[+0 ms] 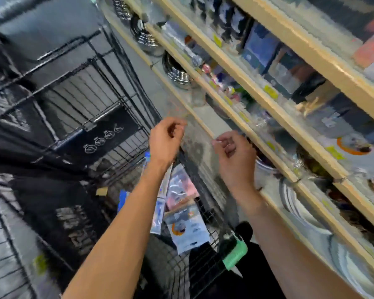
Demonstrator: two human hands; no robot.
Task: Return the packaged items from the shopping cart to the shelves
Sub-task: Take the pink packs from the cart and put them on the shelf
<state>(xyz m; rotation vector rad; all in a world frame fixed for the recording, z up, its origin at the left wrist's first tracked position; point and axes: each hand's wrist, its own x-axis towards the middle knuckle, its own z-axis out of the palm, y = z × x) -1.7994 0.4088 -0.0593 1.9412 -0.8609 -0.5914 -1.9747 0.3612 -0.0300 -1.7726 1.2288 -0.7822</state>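
Left hand (166, 139) and right hand (235, 156) each pinching a top corner of a clear package (194, 137), stretched left-right, just near of the wooden shelves (242, 124); right hand nearer them.

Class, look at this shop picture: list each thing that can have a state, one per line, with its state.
Left hand: raised, fingers curled, pinching the top edge of a clear packet.
Right hand: raised, fingers curled on the same packet's other edge.
Clear packet: held up between the hands, before the shelf; contents too blurred.
Shopping cart: still holds several packets.
Packets in cart: lying loose, overlapping.
Shelves: stocked.
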